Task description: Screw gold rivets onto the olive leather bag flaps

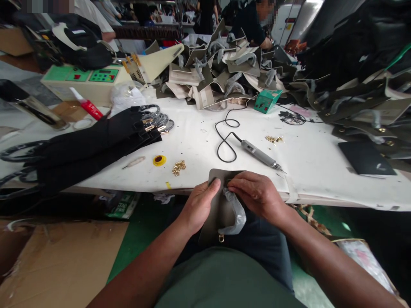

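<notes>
A dark olive-grey bag panel rests over my lap against the table's front edge. My left hand grips its left side, thumb on top and fingers underneath. Attached to the panel is a curved handle wrapped in clear plastic, with a gold fitting at its lower end. My right hand pinches at the handle's upper end; whatever lies between those fingertips is too small to make out. Just beyond the hands, a grey corded electric screwdriver lies on the white table.
Gold rings and a yellow spool lie left of centre, small gold parts to the right. Black straps and panels cover the left side. A green control box stands before heaped bag panels. A co-worker is behind.
</notes>
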Demonstrator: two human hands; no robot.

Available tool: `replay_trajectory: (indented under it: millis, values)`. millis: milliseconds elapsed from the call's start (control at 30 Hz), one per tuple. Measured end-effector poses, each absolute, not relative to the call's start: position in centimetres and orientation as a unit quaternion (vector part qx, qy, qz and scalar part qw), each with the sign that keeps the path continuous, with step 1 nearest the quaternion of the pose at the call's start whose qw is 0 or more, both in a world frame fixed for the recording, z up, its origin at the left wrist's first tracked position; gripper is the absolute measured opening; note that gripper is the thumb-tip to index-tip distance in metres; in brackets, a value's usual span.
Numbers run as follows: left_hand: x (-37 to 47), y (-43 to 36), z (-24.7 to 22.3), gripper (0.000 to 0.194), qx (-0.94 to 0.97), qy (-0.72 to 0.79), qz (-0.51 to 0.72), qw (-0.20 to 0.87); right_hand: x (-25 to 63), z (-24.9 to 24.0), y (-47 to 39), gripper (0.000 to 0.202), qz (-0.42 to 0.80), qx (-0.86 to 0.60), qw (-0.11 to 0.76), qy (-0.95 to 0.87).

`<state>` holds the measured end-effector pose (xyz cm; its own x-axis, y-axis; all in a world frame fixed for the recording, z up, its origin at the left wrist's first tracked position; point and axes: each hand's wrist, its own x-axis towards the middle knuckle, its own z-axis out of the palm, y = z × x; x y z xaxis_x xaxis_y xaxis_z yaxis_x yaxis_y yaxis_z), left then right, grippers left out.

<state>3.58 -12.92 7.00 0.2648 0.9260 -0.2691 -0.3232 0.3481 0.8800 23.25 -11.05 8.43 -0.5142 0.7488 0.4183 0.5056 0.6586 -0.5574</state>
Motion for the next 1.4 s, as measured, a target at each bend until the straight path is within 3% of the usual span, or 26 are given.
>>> replay_trajectory:
  millis: [133,233,400,600,700,867,1000,1200,1333,1400]
  values:
    - [3.2,-12.6,7.0,0.039,0.418,0.435,0.404,0.688,23.9,9.9,-10.2,0.025,0.146,-0.317,0.231,-0.908]
    - [3.0,-12.3,7.0,0.039,0.422,0.44,0.388,0.691,24.2,10.5,-9.5,0.025,0.194,-0.3,0.203,-0.912]
    - [3.6,-12.0,7.4,0.037,0.339,0.404,0.432,0.732,24.1,9.4,-9.3,0.02,0.369,-0.395,0.327,-0.775]
    - [4.2,-11.7,7.6,0.045,0.255,0.363,0.433,0.785,24.3,8.0,-9.6,0.038,0.328,-0.516,0.444,-0.655]
    - [4.1,-11.2,7.7,0.045,0.224,0.361,0.434,0.794,24.9,7.9,-10.2,0.049,0.335,-0.559,0.447,-0.612]
    - [4.0,-9.9,7.9,0.046,0.149,0.379,0.439,0.801,24.7,7.3,-11.7,0.047,0.559,-0.524,0.379,-0.519]
    - [4.6,-10.3,7.9,0.043,0.136,0.364,0.485,0.783,23.7,6.6,-11.4,0.049,0.588,-0.508,0.472,-0.417]
    - [5.1,-12.9,6.9,0.044,0.223,0.339,0.409,0.817,23.9,5.9,-9.6,0.042,0.542,-0.539,0.521,-0.381]
    - [5.3,-13.1,6.7,0.038,0.23,0.39,0.435,0.779,24.7,6.5,-11.5,0.04,0.311,-0.574,0.554,-0.516]
    - [5.3,-12.7,6.9,0.035,0.224,0.41,0.446,0.763,25.0,7.1,-13.2,0.035,0.229,-0.539,0.513,-0.628]
